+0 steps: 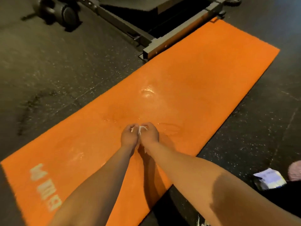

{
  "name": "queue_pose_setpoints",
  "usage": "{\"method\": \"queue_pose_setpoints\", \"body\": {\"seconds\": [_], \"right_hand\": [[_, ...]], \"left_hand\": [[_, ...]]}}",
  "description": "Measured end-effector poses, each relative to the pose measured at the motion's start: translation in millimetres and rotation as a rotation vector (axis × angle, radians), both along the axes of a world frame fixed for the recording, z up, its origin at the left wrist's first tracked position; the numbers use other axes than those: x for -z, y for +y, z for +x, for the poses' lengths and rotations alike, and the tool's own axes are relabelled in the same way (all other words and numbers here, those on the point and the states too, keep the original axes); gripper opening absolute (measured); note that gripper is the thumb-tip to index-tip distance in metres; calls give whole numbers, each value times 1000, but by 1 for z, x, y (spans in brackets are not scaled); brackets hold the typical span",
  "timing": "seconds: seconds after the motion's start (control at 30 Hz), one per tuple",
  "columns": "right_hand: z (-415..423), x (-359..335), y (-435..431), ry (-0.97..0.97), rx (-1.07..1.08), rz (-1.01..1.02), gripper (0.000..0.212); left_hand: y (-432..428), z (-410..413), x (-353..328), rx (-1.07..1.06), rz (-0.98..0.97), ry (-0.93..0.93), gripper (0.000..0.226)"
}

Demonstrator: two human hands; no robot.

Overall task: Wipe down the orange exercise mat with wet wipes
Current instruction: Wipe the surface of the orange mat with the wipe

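Observation:
The orange exercise mat (203,75) lies diagonally on the dark floor, from the lower left to the upper right, with pale lettering near its lower left end. Wet, shiny streaks show around its middle. My left hand (129,137) and my right hand (150,134) are side by side above the mat's middle, fingers curled. Both grip a small bunched white wet wipe (140,129), which shows between the fingers. Most of the wipe is hidden inside the hands.
A dark metal equipment frame (151,44) lies against the mat's far left edge. A black wheeled object (65,12) stands at the top left. A white and blue wipes packet (270,178) rests on the floor at the lower right, beside something pink (294,170).

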State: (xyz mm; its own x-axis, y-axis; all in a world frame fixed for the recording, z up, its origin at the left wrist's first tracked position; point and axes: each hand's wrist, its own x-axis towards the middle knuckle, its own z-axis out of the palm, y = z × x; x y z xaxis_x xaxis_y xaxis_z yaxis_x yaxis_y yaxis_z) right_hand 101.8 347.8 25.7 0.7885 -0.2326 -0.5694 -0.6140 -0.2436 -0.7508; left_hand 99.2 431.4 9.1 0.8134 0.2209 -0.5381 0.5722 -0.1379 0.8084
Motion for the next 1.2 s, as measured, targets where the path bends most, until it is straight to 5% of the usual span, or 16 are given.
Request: {"method": "queue_pose_setpoints", "body": {"seconds": [0.3, 0.5, 0.7, 1.0, 1.2], "right_hand": [[-68, 26, 86, 29, -206, -27, 19], [-114, 16, 122, 24, -301, -62, 22], [-161, -10, 123, -27, -414, -79, 19], [-204, -58, 101, -99, -629, -76, 34], [-224, -72, 86, -81, -613, -64, 28]], "left_hand": [[81, -92, 15, -284, -159, -25, 13], [118, -149, 3, -513, -345, 5, 29], [114, -204, -8, -414, -279, 45, 41], [93, -247, -55, -585, -87, -61, 18], [82, -272, -71, -577, -189, -84, 29]]}}
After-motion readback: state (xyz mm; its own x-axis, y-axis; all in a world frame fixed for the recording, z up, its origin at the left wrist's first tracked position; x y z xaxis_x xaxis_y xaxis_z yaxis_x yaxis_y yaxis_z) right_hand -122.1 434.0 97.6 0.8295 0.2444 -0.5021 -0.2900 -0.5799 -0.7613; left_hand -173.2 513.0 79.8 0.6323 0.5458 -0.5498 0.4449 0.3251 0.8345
